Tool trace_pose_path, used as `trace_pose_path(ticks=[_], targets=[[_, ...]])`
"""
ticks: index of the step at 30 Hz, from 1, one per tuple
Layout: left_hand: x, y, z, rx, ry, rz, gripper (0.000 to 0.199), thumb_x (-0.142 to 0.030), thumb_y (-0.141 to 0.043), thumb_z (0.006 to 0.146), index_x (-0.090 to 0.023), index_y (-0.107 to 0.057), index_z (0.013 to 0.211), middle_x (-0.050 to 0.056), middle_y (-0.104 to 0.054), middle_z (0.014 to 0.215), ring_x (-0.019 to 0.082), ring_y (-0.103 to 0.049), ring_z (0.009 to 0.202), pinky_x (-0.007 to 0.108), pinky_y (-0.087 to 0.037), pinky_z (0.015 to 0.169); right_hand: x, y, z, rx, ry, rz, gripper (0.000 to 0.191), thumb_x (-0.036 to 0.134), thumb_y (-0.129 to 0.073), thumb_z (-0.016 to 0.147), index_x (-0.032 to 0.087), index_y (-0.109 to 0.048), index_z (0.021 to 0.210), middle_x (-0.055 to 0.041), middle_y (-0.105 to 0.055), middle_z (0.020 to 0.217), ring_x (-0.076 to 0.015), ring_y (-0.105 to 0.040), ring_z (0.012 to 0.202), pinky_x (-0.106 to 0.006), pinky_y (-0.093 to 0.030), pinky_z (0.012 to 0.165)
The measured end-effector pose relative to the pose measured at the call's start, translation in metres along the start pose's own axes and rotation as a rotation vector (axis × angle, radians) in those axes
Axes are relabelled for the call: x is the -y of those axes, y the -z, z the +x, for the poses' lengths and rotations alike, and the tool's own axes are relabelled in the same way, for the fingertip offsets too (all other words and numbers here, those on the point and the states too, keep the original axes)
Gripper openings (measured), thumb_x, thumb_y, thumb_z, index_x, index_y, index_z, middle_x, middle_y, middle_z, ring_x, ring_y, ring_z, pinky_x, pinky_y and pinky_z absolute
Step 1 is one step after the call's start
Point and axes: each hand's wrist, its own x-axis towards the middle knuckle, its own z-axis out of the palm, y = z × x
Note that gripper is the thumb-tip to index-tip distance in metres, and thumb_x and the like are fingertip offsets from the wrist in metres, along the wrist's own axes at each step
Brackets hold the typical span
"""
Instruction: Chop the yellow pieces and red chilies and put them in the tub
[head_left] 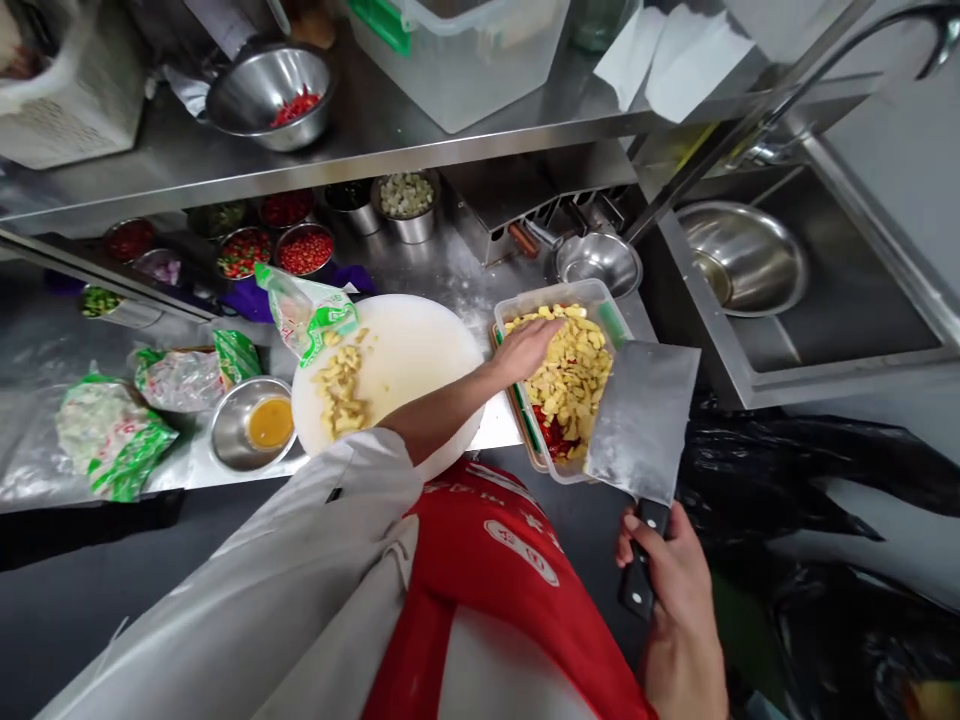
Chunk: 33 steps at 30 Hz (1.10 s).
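My left hand reaches across the cutting board and lies flat, fingers stretched together, on the chopped yellow pieces that look like ginger. They fill a clear plastic container, with some dark red pieces showing at its near end. My right hand grips the black handle of a cleaver. Its broad blade overlaps the container's near right edge in view; whether it touches cannot be told. On the round white cutting board more yellow pieces lie at the left side.
Left of the board stand a metal bowl of yellow-orange liquid and green-white plastic bags. Metal pots with chopped ingredients line the back under a steel shelf. A sink is at the right, with black plastic bags below.
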Motion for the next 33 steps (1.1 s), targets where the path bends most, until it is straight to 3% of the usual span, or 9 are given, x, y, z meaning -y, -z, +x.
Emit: trace_pose_path(ticks=[2, 6, 8, 10, 16, 20, 22, 25, 33], targets=[[0.039, 0.028, -0.022, -0.160, 0.015, 0.065, 0.039, -0.022, -0.039, 0.098, -0.024, -0.056, 0.133, 0.007, -0.050, 0.147, 0.024, -0.044, 0.137, 0.039, -0.034, 0.117, -0.002, -0.010, 0.009, 0.075, -0.010, -0.001, 0.038, 0.035, -0.080, 0.069, 0.026, -0.049, 0.089, 0.0060, -0.055, 0.060, -0.0124, -0.049, 0.040, -0.028, -0.042, 0.040], [0.126, 0.082, -0.087, -0.422, 0.520, 0.276, 0.036, -0.023, -0.045, 0.095, -0.011, -0.060, 0.125, 0.018, -0.052, 0.143, 0.031, -0.044, 0.136, 0.048, -0.031, 0.118, -0.007, -0.036, 0.023, 0.257, -0.076, -0.039, 0.036, 0.037, -0.076, 0.072, 0.024, -0.048, 0.090, 0.0086, -0.054, 0.052, -0.0110, -0.048, 0.038, -0.023, -0.039, 0.040], [0.153, 0.094, -0.119, -0.438, 0.717, 0.352, 0.040, -0.027, -0.047, 0.094, -0.006, -0.057, 0.128, 0.024, -0.050, 0.142, 0.035, -0.044, 0.136, 0.051, -0.032, 0.117, -0.008, -0.052, 0.029, 0.359, -0.100, -0.085, 0.035, 0.036, -0.074, 0.074, 0.024, -0.047, 0.092, 0.0093, -0.053, 0.049, -0.0110, -0.048, 0.038, -0.023, -0.039, 0.041], [0.163, 0.092, -0.143, -0.385, 0.752, 0.399, 0.045, -0.031, -0.049, 0.095, -0.004, -0.054, 0.131, 0.026, -0.047, 0.145, 0.037, -0.040, 0.139, 0.053, -0.031, 0.117, -0.008, -0.067, 0.034, 0.452, -0.100, -0.120, 0.034, 0.033, -0.072, 0.074, 0.024, -0.046, 0.094, 0.0105, -0.052, 0.048, -0.0107, -0.047, 0.038, -0.022, -0.039, 0.042], [0.136, 0.055, -0.175, -0.347, 0.689, 0.352, 0.050, -0.032, -0.048, 0.096, 0.000, -0.049, 0.134, 0.030, -0.040, 0.150, 0.037, -0.034, 0.145, 0.054, -0.029, 0.119, -0.016, -0.104, 0.057, 0.726, -0.052, -0.251, 0.027, 0.035, -0.064, 0.081, 0.025, -0.041, 0.090, 0.0121, -0.051, 0.050, -0.0111, -0.049, 0.041, -0.022, -0.041, 0.045], [0.108, 0.035, -0.210, -0.380, 0.510, 0.159, 0.038, -0.029, -0.041, 0.099, -0.010, -0.054, 0.129, 0.021, -0.050, 0.145, 0.030, -0.041, 0.141, 0.051, -0.036, 0.118, -0.033, -0.125, 0.077, 0.829, -0.047, -0.360, 0.025, 0.038, -0.061, 0.083, 0.026, -0.041, 0.092, 0.0122, -0.050, 0.048, -0.0127, -0.049, 0.041, -0.023, -0.041, 0.044], [0.097, 0.028, -0.232, -0.465, 0.483, 0.070, 0.036, -0.028, -0.034, 0.101, -0.015, -0.055, 0.128, 0.017, -0.051, 0.144, 0.025, -0.042, 0.142, 0.049, -0.038, 0.118, -0.042, -0.134, 0.084, 0.859, -0.048, -0.387, 0.024, 0.039, -0.060, 0.084, 0.025, -0.042, 0.094, 0.0117, -0.051, 0.049, -0.0129, -0.049, 0.041, -0.023, -0.040, 0.044], [0.088, 0.022, -0.253, -0.640, 0.602, 0.016, 0.041, -0.034, -0.030, 0.103, -0.017, -0.049, 0.135, 0.017, -0.041, 0.153, 0.025, -0.033, 0.147, 0.051, -0.032, 0.121, -0.051, -0.141, 0.089, 0.881, -0.053, -0.382, 0.023, 0.038, -0.059, 0.084, 0.025, -0.043, 0.094, 0.0109, -0.052, 0.052, -0.0118, -0.049, 0.041, -0.023, -0.040, 0.045], [0.075, 0.002, -0.222, -0.681, 0.780, -0.150, 0.063, -0.054, -0.033, 0.101, -0.014, -0.031, 0.149, 0.020, -0.025, 0.161, 0.028, -0.019, 0.152, 0.053, -0.018, 0.126, -0.055, -0.157, 0.076, 1.050, -0.126, -0.436, 0.021, 0.030, -0.057, 0.081, 0.024, -0.049, 0.099, 0.0112, -0.051, 0.051, -0.0110, -0.046, 0.039, -0.021, -0.038, 0.041]])
